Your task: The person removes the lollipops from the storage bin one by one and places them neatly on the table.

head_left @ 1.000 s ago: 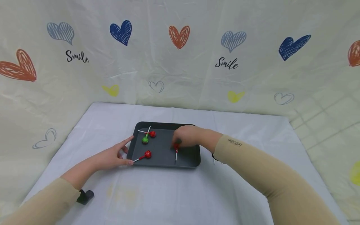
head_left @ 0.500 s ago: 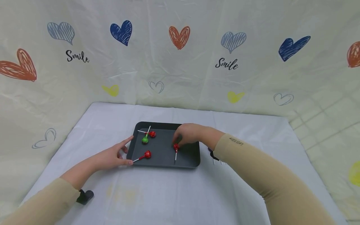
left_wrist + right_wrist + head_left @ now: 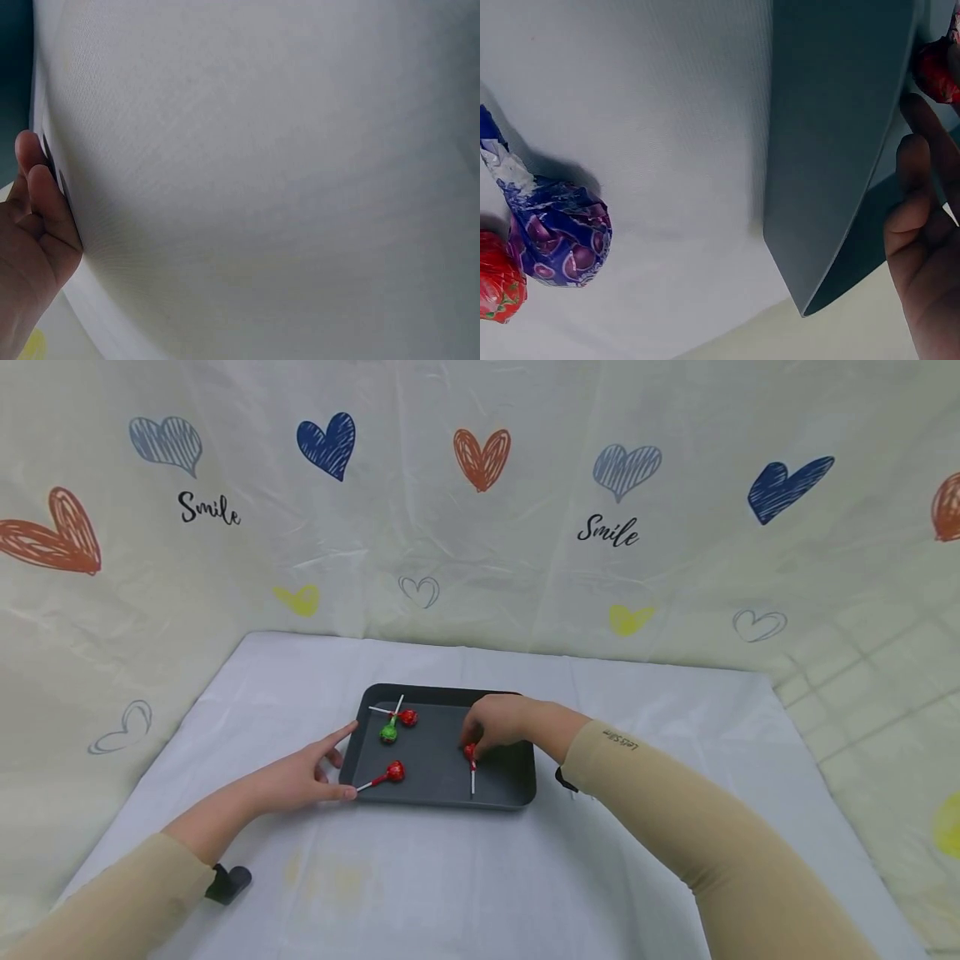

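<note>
My right hand (image 3: pixel 504 723) reaches down into a dark grey tray (image 3: pixel 435 790), thumb and fingertips pinching the wrapped head of a red lollipop (image 3: pixel 472 768); its white stick points toward me. In the right wrist view, that red lollipop (image 3: pixel 936 73) is partly cut off by the frame edge. At the tray's left side, my left hand (image 3: pixel 306 774) rests with thumb and index finger spread along the rim. Another red lollipop (image 3: pixel 394 770) lies near the left thumb. Farther back, a green lollipop (image 3: pixel 387 732) crosses a red lollipop (image 3: pixel 408 717).
Outside the tray, a purple lollipop (image 3: pixel 562 240) and a red lollipop (image 3: pixel 499 279) lie on the white cloth (image 3: pixel 420 885), largely hidden by my right arm in the head view. Behind the table hangs a curtain (image 3: pixel 525 552) printed with hearts.
The right fingers have shifted slightly around the head of the red lollipop, which was blurred a second ago and is now sharp. My left hand and the other lollipops stay in place.
</note>
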The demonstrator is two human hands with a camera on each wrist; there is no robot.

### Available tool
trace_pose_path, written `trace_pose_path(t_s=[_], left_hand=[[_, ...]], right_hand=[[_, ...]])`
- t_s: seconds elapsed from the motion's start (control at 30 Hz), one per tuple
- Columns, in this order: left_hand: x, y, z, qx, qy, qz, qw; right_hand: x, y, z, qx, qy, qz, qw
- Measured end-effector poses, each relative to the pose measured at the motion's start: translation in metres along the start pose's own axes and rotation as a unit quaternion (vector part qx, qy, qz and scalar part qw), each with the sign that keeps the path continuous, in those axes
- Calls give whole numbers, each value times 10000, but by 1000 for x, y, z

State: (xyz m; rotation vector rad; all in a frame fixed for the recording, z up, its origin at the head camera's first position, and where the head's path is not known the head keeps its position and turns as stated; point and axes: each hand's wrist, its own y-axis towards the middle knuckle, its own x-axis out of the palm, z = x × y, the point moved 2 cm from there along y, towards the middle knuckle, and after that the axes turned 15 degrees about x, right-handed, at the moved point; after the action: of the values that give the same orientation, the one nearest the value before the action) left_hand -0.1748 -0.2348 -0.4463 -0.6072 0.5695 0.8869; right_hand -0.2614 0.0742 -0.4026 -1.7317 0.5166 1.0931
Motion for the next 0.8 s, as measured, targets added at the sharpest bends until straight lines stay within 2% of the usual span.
trace_pose_path(t_s=[0.37,0.57,0.8], left_hand=[[1,2,-3,-66,67,9,10000],[1,0,-1,-6,31,2,10000],[0,0,-1,-15,16,8,10000]], right_hand=[[-1,-5,3,-179,105,146,9997],[-12,-11,8,-320,521,212,9979],[-23,-21,21,-251,700,385,9965]])
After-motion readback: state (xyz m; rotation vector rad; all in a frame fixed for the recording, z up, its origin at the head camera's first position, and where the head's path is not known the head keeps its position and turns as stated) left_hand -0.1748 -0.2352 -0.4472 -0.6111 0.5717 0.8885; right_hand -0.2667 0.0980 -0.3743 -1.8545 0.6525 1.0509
